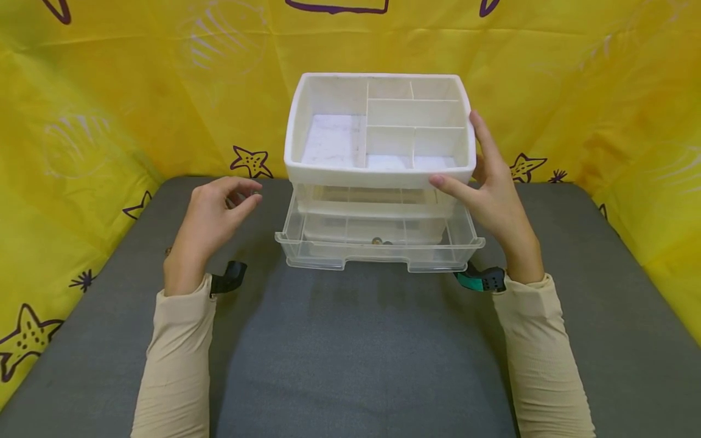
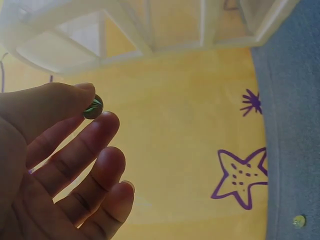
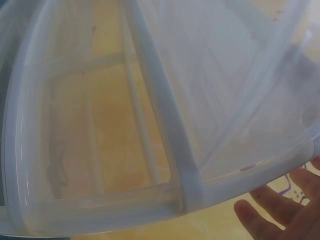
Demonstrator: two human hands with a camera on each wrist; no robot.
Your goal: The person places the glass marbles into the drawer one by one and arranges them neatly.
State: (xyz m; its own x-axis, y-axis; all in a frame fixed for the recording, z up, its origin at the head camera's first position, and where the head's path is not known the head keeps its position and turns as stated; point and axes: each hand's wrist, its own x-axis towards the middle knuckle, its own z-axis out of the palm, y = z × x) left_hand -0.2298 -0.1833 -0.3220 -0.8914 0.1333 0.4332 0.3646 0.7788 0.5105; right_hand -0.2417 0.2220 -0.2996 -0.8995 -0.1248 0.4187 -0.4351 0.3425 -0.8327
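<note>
My left hand [image 1: 210, 213] is left of a white plastic drawer organizer [image 1: 380, 176], apart from it. Between thumb and index finger it pinches a dark green glass marble [image 2: 93, 107], clearest in the left wrist view. My right hand [image 1: 495, 194] holds the organizer's right side, thumb on the front rim and index finger along the side edge. The organizer has a divided top tray. Its lower clear drawer [image 1: 317, 252] is pulled out towards me. Two small marbles [image 1: 376, 241] show inside that drawer.
Another marble [image 2: 299, 221] lies on the grey tabletop [image 1: 350, 365], mostly hidden behind my left wrist in the head view. A yellow cloth [image 1: 219, 91] with sea-creature drawings surrounds the table at the back and sides.
</note>
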